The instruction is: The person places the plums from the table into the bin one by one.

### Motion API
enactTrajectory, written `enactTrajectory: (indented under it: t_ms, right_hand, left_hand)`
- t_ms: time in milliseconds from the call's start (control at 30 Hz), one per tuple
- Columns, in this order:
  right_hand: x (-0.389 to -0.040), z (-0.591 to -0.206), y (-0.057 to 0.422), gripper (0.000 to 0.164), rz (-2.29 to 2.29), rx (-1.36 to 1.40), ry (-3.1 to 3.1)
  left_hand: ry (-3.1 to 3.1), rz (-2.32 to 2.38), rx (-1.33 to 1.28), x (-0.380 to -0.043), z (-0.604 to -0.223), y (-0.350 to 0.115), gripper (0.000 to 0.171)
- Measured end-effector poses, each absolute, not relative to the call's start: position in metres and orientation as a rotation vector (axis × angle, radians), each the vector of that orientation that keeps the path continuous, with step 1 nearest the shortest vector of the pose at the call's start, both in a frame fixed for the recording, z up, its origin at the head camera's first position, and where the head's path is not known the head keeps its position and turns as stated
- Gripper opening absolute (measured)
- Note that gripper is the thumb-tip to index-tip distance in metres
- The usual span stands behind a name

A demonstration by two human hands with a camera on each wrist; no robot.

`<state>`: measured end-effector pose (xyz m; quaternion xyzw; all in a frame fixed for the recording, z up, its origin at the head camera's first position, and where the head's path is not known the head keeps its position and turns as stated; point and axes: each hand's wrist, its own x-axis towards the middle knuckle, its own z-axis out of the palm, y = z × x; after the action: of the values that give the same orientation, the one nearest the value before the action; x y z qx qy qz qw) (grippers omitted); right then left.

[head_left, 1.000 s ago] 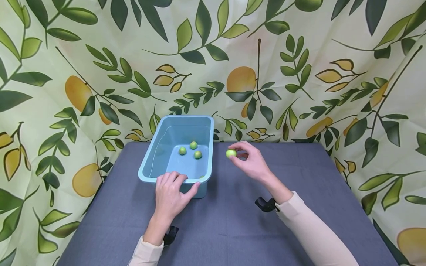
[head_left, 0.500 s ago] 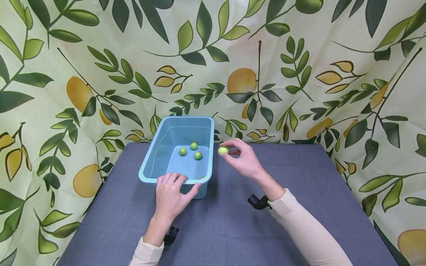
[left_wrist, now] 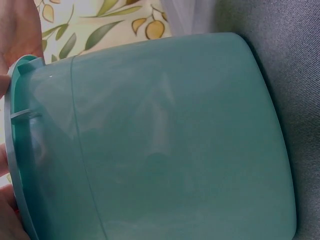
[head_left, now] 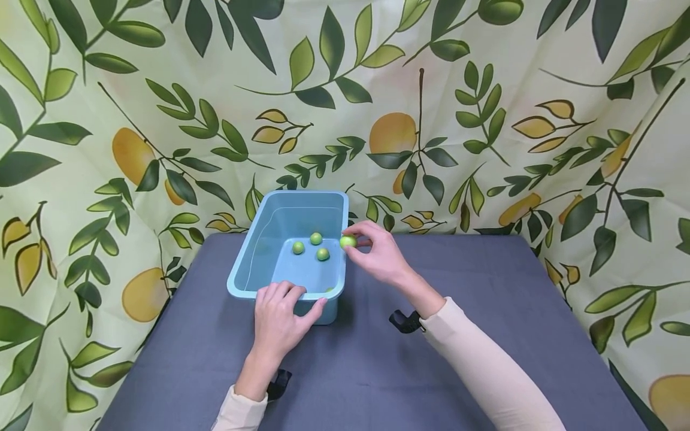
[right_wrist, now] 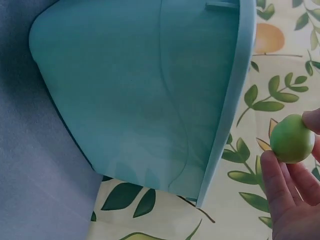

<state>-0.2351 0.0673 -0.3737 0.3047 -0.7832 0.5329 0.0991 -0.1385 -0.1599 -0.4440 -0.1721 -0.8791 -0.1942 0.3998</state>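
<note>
A light blue plastic tub (head_left: pixel 233 263) stands on the table, left of centre. Inside lie several small round green fruits, among them one fruit (head_left: pixel 298 247) at the left and another fruit (head_left: pixel 322 254) nearer the right wall; a sliver of one more shows behind the near rim. My left hand (head_left: pixel 280 320) grips the near rim, fingers hooked over it and thumb out to the right. At the tub's right rim, my right hand (head_left: pixel 377 251) pinches a green fruit (right_wrist: pixel 291 139) between thumb and fingertips, held above rim height in the right wrist view.
A dark grey-blue cloth (head_left: pixel 458 269) covers the table. Behind and at both sides hangs a leaf-and-fruit patterned curtain (head_left: pixel 345 120), close to the tub's far end. Black straps circle both wrists.
My right hand has moved left with the green fruit, from beside the tub up to its right rim. The left hand keeps its grip on the near rim.
</note>
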Motion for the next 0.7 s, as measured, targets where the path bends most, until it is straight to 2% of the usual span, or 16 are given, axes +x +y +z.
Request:
enactTrajectory:
  t_ms: [233, 500, 700]
  right_hand:
    - [-0.242, -0.371, 0.055, 0.025, 1.457, 0.941, -2.365]
    - [-0.25, -0.369, 0.04, 0.024, 1.345, 0.955, -2.415]
    - [-0.255, -0.369, 0.035, 0.028, 1.279, 0.939, -2.496]
  left_hand:
    - [-2.22, -0.489, -0.439, -0.139, -0.443, -0.16, 0.046]
    - [-2.237, -0.494, -0.43, -0.138, -0.442, -0.161, 0.056]
    - [-2.23, -0.496, -0.441, -0.139, -0.443, -0.16, 0.046]
